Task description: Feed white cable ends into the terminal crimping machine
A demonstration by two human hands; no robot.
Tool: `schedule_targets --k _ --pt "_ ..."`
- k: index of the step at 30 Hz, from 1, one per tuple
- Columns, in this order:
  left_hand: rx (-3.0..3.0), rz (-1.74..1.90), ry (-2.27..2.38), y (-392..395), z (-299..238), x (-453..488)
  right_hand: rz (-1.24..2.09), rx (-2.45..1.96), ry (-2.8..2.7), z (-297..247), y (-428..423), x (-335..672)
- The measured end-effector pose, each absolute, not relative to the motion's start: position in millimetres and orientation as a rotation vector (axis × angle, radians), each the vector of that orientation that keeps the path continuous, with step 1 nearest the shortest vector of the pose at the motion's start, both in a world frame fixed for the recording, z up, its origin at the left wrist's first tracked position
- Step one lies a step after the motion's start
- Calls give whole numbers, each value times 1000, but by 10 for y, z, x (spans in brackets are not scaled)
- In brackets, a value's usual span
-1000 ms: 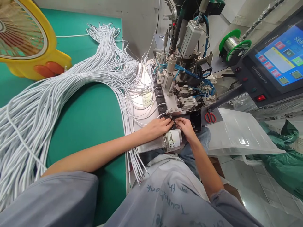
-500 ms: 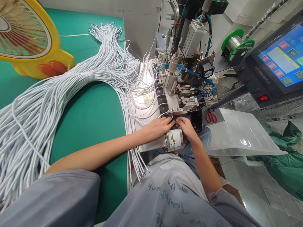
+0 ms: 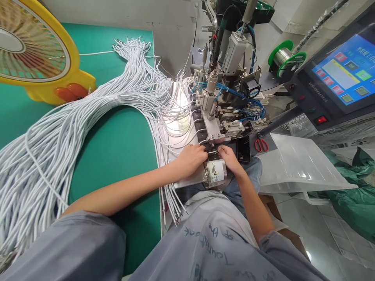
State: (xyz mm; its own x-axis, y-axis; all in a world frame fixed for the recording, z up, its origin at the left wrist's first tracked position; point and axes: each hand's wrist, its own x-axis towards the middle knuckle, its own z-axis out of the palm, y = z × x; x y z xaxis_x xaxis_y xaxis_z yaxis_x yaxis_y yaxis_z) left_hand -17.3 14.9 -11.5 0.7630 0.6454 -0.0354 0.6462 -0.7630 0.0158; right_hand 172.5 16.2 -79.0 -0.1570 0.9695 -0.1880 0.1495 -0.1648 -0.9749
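My left hand (image 3: 192, 159) is closed around a white cable (image 3: 211, 152), a short length of which shows past its fingers. Pinched fingers of my right hand (image 3: 229, 157) are at the cable's far end; whatever small piece they grip is too small to make out. Both hands are at the front edge of the machine (image 3: 213, 127), just below its metal clamp plate. Right below them lies a clear bag with a white label (image 3: 216, 171). More white cables run from the bundle (image 3: 117, 95) into the dark slotted rail (image 3: 199, 127).
A yellow fan (image 3: 73, 54) stands on the green table (image 3: 108, 136) at left. On the right are red-handled scissors (image 3: 261, 145), a small black bin (image 3: 243, 149), a wire spool (image 3: 283, 58), a touchscreen (image 3: 345, 74) and a translucent plastic sheet (image 3: 304, 164).
My left hand has drawn left, away from my right hand, and the white cable now shows between them. My right hand stays almost in place. The view has shifted slightly.
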Motion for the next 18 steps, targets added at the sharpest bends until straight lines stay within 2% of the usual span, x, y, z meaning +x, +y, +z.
schedule_targets --k 7,18 --pt "2912 -42 1057 155 -112 -176 1161 -1483 -1456 -793 153 1807" --pt "3064 -78 1016 55 -80 -98 1397 -1310 -1359 -787 130 1700"
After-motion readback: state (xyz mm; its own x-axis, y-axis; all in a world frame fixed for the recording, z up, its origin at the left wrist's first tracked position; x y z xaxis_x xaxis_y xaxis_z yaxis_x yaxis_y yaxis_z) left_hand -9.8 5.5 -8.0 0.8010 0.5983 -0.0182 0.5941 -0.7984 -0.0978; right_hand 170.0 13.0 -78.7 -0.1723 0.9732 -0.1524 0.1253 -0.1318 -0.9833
